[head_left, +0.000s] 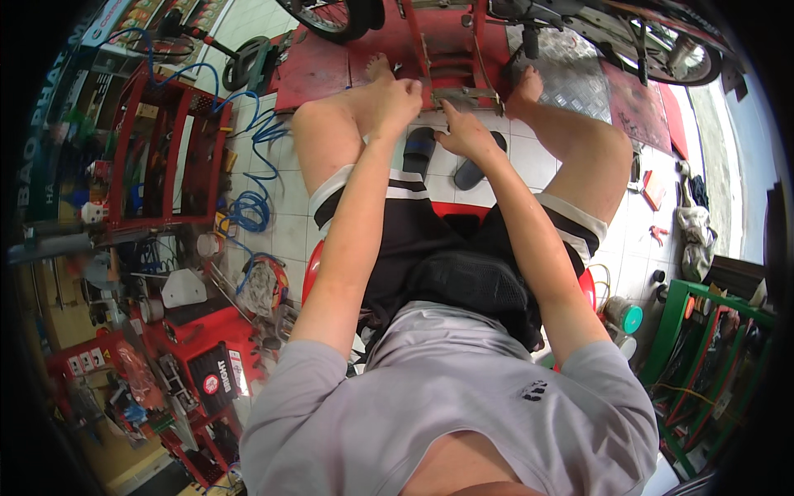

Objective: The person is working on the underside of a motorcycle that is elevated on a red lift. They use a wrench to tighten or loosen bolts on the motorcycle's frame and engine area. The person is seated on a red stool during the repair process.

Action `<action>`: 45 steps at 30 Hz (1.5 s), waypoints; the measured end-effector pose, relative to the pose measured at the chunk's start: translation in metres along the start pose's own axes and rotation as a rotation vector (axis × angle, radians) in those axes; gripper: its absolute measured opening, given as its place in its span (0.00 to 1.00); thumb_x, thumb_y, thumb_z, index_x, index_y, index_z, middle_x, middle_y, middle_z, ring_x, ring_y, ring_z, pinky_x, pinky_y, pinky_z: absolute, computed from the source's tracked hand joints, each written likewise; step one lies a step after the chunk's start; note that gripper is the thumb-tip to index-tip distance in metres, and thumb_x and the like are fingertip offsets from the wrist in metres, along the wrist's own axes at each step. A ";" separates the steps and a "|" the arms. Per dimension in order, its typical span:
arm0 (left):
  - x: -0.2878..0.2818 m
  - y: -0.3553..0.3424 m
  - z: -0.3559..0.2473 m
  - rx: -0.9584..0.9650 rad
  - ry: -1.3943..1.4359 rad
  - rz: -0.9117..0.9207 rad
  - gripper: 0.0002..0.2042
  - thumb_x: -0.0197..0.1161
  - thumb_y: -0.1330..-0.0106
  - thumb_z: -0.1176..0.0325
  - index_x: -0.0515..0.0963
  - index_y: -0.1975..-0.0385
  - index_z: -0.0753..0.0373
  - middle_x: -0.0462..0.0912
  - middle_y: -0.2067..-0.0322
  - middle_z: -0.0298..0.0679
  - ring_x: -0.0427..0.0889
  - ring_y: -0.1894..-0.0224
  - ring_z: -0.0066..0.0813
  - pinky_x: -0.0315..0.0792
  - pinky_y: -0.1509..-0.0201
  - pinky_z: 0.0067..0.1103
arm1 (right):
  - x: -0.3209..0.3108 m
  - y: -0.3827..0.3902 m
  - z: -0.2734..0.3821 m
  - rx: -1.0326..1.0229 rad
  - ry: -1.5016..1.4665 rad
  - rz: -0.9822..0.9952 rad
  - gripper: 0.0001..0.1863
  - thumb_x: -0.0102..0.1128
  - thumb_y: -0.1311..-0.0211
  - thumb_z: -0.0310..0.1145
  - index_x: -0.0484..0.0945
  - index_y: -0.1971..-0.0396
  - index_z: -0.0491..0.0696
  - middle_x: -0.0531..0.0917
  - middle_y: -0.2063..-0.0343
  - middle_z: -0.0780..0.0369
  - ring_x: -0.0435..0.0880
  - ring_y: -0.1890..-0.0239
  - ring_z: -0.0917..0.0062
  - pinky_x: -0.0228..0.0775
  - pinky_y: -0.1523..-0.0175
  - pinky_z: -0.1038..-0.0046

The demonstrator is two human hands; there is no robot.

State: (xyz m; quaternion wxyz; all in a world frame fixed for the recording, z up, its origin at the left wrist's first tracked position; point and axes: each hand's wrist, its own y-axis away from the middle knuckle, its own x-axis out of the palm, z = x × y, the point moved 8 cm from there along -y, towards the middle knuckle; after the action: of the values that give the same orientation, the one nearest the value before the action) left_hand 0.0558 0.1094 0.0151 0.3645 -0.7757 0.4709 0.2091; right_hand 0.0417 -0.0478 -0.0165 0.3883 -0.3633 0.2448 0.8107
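Note:
My left hand point(400, 102) is beside the left end of a red metal frame point(451, 62), its fingers curled together. What lies in them, if anything, is too small to make out. My right hand point(466, 135) points its index finger at the worn crosspiece point(470, 101) on the frame's near end. The fingertip is at or against that crosspiece; I cannot tell which. The right thumb stands apart from the index finger, and nothing shows between them. A pair of dark slippers point(418, 150) lies on the tiles below my hands.
Motorcycle wheels point(335, 18) and a motorcycle point(653, 41) stand beyond the red platform point(318, 70). A coiled blue hose point(251, 211) lies on the left by a red rack point(157, 157). Red tool boxes point(211, 339) are lower left, a green rack point(695, 355) lower right.

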 end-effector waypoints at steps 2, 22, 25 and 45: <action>0.009 0.006 -0.012 -0.081 0.062 0.076 0.15 0.53 0.37 0.61 0.80 0.74 0.67 0.79 0.79 0.54 0.79 0.72 0.53 0.71 0.63 0.39 | -0.001 -0.001 -0.009 0.033 0.009 0.011 0.40 0.61 0.48 0.39 0.56 0.35 0.45 0.81 0.67 0.43 0.81 0.59 0.52 0.72 0.52 0.59; -0.019 0.004 -0.039 -0.104 0.015 -0.011 0.16 0.52 0.35 0.60 0.81 0.74 0.66 0.80 0.78 0.52 0.80 0.72 0.52 0.73 0.63 0.37 | -0.001 0.002 -0.009 0.053 0.019 0.016 0.42 0.61 0.48 0.40 0.55 0.34 0.46 0.81 0.66 0.43 0.80 0.58 0.51 0.72 0.51 0.58; -0.003 0.006 -0.018 -0.111 -0.025 0.122 0.17 0.51 0.35 0.59 0.81 0.72 0.67 0.81 0.76 0.54 0.80 0.68 0.53 0.72 0.60 0.38 | -0.002 0.001 -0.007 0.059 0.023 0.037 0.40 0.61 0.49 0.40 0.57 0.36 0.46 0.81 0.66 0.43 0.80 0.58 0.51 0.71 0.51 0.58; -0.003 0.003 -0.023 -0.174 0.046 0.067 0.18 0.51 0.34 0.58 0.81 0.71 0.67 0.81 0.76 0.55 0.81 0.67 0.54 0.72 0.60 0.40 | -0.011 -0.001 -0.008 0.017 -0.018 -0.062 0.35 0.60 0.48 0.39 0.62 0.40 0.46 0.81 0.63 0.43 0.80 0.57 0.51 0.71 0.50 0.57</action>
State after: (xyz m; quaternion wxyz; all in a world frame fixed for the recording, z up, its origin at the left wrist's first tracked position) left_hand 0.0510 0.0928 0.0304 0.2776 -0.7927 0.4849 0.2437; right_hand 0.0506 -0.0578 -0.0126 0.4186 -0.3604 0.2367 0.7993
